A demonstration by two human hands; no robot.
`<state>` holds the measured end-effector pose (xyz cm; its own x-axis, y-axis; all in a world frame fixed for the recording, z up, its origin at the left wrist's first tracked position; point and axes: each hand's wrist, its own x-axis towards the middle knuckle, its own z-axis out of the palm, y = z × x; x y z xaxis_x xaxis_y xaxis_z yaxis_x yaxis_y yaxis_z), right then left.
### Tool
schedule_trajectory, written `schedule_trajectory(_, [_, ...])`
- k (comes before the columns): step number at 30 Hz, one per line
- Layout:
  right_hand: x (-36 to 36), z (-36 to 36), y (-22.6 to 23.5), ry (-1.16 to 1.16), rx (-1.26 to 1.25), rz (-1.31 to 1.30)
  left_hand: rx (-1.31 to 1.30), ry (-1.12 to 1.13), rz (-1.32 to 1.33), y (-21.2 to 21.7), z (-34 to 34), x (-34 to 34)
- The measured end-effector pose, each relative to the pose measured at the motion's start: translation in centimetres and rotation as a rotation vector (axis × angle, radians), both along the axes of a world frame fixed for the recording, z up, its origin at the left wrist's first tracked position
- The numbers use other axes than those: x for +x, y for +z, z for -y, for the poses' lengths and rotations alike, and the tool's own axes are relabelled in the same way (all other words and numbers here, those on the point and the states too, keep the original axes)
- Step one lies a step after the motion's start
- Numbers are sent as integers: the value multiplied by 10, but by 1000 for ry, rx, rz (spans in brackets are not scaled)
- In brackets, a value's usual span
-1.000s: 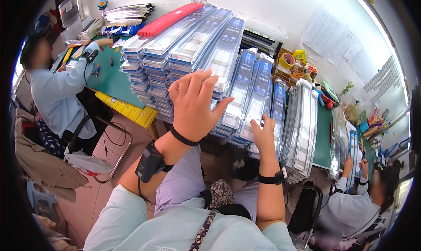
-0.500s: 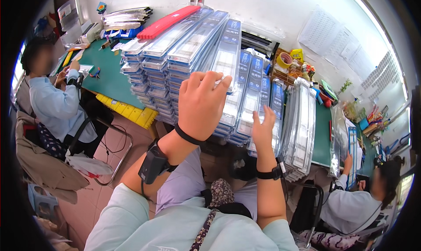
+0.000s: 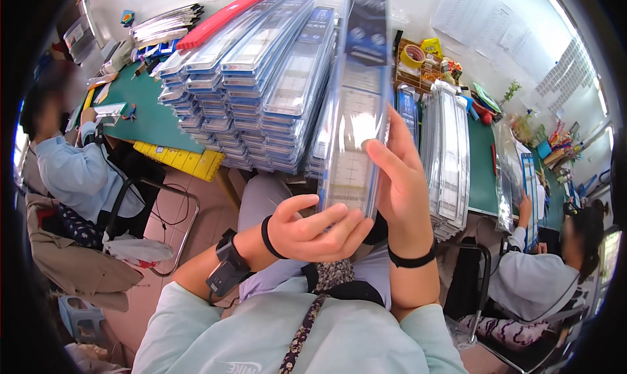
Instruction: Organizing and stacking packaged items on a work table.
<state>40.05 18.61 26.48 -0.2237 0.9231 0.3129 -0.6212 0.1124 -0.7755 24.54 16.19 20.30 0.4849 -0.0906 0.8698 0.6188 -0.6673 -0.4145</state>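
Upright in front of me is a long clear plastic ruler pack (image 3: 356, 148) with a dark blue card in its upper part. My left hand (image 3: 320, 233) is closed at the pack's lower end, its fingers bent across the bottom edge. Along the right side, my right hand (image 3: 401, 184) grips the pack, with thumb and fingers at its edge. Beyond it, slightly to the left, rise tall stacks of similar ruler packs (image 3: 268, 122). The held pack hides part of the packs behind it.
A red strip (image 3: 225, 19) lies on the stacks. Clear plastic lengths (image 3: 447, 155) are piled at right, near a brown organizer with a tape roll (image 3: 413, 55). People sit at left (image 3: 85, 171) and right (image 3: 532, 282). A yellow piece (image 3: 179, 160) runs along the green table edge.
My hands have drawn back from the stacks, now holding one ruler pack between them. My left hand has moved down towards my body. The whole view has shifted a little.
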Motion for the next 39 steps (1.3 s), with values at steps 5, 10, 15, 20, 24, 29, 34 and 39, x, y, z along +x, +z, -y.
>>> schedule_trajectory(5, [1,25,0,-221,202,74,-52,-27,-24,-7,-2,-4])
schedule_trajectory(10, [3,42,1,-395,319,172,-78,-86,25,-12,-2,-3])
schedule_trajectory(15, [5,49,0,-441,347,224,-135,-128,100,-15,-1,-1])
schedule_trajectory(20, [9,44,-6,-462,339,259,-434,-213,280,-17,-2,-3])
schedule_trajectory(24, [14,29,-13,-505,287,247,-424,-93,279,-9,-8,-16])
schedule_trajectory(29, [20,-10,-30,-602,159,235,-340,285,340,17,-42,-38])
schedule_trajectory(34, [45,-54,-75,-607,-83,450,-493,408,278,38,-60,-39])
schedule_trajectory(39, [55,-81,-117,-570,-198,633,-547,431,283,38,-68,-29])
